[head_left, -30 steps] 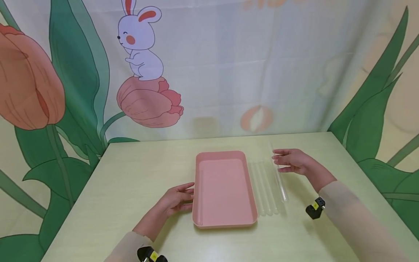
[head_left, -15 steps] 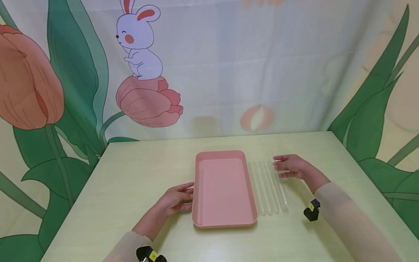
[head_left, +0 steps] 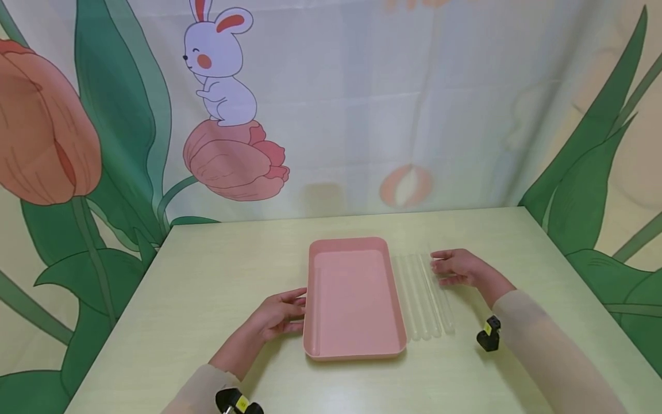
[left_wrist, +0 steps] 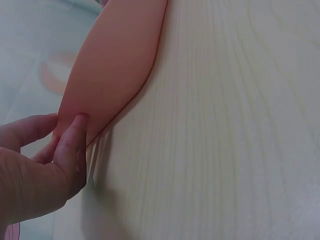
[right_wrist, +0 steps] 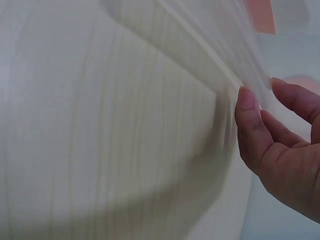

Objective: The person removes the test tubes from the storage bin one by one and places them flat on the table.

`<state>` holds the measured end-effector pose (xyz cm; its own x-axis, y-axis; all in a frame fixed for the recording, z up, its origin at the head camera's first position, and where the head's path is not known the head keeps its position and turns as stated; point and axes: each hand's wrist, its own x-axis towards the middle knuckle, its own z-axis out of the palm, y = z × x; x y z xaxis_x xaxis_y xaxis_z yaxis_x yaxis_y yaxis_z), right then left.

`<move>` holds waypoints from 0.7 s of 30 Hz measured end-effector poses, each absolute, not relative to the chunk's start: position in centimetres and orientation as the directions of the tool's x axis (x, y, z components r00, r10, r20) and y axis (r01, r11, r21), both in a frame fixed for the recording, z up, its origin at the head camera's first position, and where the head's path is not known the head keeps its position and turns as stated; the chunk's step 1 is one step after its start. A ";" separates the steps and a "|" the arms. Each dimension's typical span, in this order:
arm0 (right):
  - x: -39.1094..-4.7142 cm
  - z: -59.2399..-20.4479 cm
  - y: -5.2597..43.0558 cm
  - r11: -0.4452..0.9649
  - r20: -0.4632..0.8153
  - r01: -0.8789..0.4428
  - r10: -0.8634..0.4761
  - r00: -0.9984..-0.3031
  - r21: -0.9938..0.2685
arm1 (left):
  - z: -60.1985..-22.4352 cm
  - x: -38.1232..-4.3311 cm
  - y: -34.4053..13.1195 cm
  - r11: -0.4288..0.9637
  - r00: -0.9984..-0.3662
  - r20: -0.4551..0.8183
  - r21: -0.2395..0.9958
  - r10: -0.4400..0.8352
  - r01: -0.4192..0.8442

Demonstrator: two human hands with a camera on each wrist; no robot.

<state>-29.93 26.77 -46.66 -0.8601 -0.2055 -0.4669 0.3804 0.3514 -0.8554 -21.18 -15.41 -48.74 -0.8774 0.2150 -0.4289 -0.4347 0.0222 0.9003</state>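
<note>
A pink rectangular tray (head_left: 354, 299) lies flat on the table. My left hand (head_left: 279, 316) touches its left side, fingers nearly straight; in the left wrist view, fingertips and thumb of the left hand (left_wrist: 45, 160) rest against the tray's outer wall (left_wrist: 115, 50). Right of the tray, several clear tubes (head_left: 418, 299) with rounded near ends lie side by side. My right hand (head_left: 457, 267) pinches the far part of the rightmost clear tube (head_left: 443, 307). In the right wrist view, thumb and fingers of the right hand (right_wrist: 280, 135) close around its end.
Inside the tray, a faint clear tube (head_left: 316, 310) lies along the left wall. The pale wooden table (head_left: 222, 259) ends at a curtain (head_left: 336, 115) printed with a rabbit and tulips. Black cameras (head_left: 488, 333) sit on both wrists.
My right hand has lowered the tilted clear tube and shifted it toward the others, so it now lies beside the row. The left hand and the tray have stayed in place.
</note>
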 end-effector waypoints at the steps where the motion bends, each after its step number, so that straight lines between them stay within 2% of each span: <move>1: -30.0 -46.8 26.8 0.347 -0.469 0.385 -0.202 -0.860 -0.855 | -48.8 -21.2 -15.4 0.024 -0.878 -0.429 0.901 0.212 -0.434; 21: -30.5 -47.6 25.6 0.411 -0.483 0.389 -0.153 -0.862 -0.825 | -48.9 -21.1 -15.4 0.025 -0.881 -0.419 0.905 0.219 -0.424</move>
